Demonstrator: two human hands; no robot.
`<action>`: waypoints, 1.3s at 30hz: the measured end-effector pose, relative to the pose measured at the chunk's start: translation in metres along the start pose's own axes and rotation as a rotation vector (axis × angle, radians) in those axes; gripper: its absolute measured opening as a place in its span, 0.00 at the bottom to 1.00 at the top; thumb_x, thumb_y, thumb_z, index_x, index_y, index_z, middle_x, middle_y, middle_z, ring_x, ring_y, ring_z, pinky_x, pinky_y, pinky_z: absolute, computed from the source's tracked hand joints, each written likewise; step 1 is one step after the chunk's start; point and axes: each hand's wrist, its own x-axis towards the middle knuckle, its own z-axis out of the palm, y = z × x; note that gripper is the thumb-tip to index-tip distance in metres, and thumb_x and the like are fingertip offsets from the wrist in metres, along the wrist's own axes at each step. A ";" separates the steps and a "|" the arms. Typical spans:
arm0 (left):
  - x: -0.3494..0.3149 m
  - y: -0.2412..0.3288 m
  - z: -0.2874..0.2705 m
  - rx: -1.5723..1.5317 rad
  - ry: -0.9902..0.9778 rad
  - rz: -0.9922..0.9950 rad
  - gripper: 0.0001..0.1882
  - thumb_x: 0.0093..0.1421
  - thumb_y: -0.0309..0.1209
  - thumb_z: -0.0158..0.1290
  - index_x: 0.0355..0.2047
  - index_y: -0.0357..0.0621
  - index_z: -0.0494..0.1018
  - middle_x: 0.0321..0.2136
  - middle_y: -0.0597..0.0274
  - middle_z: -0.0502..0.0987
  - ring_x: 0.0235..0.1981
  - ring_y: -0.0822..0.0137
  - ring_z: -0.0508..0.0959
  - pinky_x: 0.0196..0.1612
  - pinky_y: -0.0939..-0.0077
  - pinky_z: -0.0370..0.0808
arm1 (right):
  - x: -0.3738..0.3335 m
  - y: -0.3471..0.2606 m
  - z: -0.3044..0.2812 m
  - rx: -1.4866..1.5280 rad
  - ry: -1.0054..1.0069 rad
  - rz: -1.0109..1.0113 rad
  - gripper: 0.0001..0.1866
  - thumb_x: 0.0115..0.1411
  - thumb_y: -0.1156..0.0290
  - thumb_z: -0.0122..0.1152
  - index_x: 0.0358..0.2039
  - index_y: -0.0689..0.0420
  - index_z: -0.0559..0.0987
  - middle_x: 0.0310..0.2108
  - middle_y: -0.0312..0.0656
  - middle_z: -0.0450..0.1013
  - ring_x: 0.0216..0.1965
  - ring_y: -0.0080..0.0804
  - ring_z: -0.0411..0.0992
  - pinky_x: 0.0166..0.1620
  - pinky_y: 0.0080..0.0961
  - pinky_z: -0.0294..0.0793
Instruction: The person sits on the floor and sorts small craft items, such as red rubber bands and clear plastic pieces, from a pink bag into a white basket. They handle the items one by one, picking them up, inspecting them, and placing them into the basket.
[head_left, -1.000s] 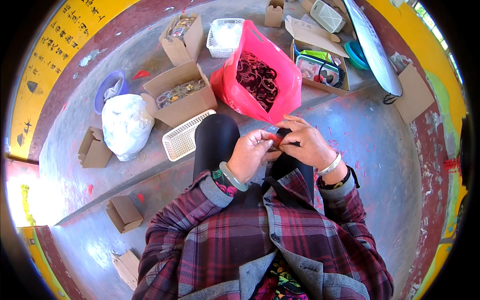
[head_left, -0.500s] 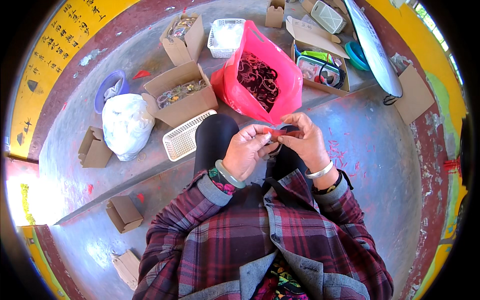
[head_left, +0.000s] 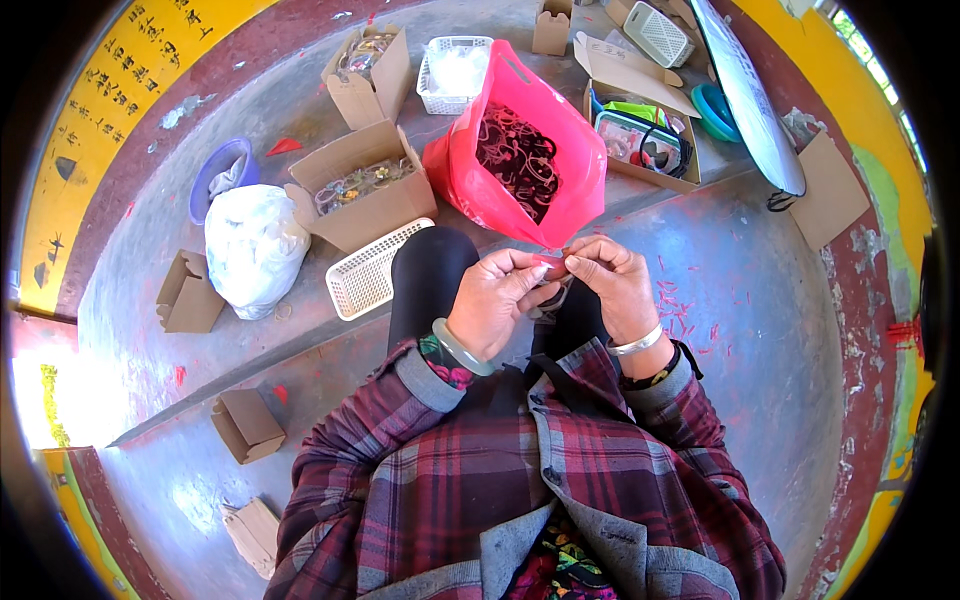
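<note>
Over my lap, my left hand [head_left: 503, 300] pinches a small red strip [head_left: 550, 264] between thumb and fingers. My right hand [head_left: 612, 290] is closed at the strip's right end, thumb against forefinger, close to the left fingertips. Whether anything else lies inside the fingers is hidden. Just beyond the hands stands a pink-red plastic bag [head_left: 578, 135], its mouth gaping. Inside it is a heap of dark and reddish loops that look like hair ties [head_left: 515, 160].
Cardboard boxes with small packed items [head_left: 375, 215] stand left of the bag. A cream basket [head_left: 365, 280] lies by my left knee, a stuffed white bag [head_left: 255, 250] farther left. An open carton [head_left: 645, 165] sits at right. Red scraps [head_left: 677, 312] litter the floor, and a step edge [head_left: 250, 365] crosses it.
My right hand has drawn in and lowered slightly, its fingers now closed nearer the left fingertips. Less of the red strip shows between the hands. The left hand has hardly moved.
</note>
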 end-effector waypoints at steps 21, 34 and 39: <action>0.000 -0.015 0.002 0.301 0.076 0.149 0.09 0.62 0.21 0.43 0.41 0.32 0.70 0.34 0.61 0.75 0.34 0.73 0.76 0.38 0.82 0.74 | -0.009 -0.016 0.028 -1.235 0.091 -0.755 0.08 0.45 0.72 0.62 0.28 0.56 0.76 0.27 0.37 0.70 0.30 0.37 0.68 0.35 0.33 0.64; -0.005 -0.021 0.005 1.111 0.116 0.437 0.11 0.57 0.18 0.45 0.40 0.36 0.70 0.31 0.47 0.77 0.34 0.58 0.79 0.36 0.72 0.73 | -0.017 -0.009 0.034 -1.545 0.036 -0.673 0.05 0.46 0.72 0.59 0.26 0.56 0.74 0.24 0.38 0.68 0.29 0.36 0.68 0.34 0.32 0.64; -0.006 -0.019 0.006 1.125 0.110 0.450 0.11 0.56 0.18 0.45 0.40 0.37 0.70 0.32 0.44 0.76 0.36 0.50 0.78 0.35 0.70 0.73 | -0.016 -0.011 0.033 -1.494 0.042 -0.657 0.04 0.46 0.72 0.59 0.24 0.55 0.74 0.23 0.38 0.69 0.28 0.36 0.68 0.34 0.32 0.65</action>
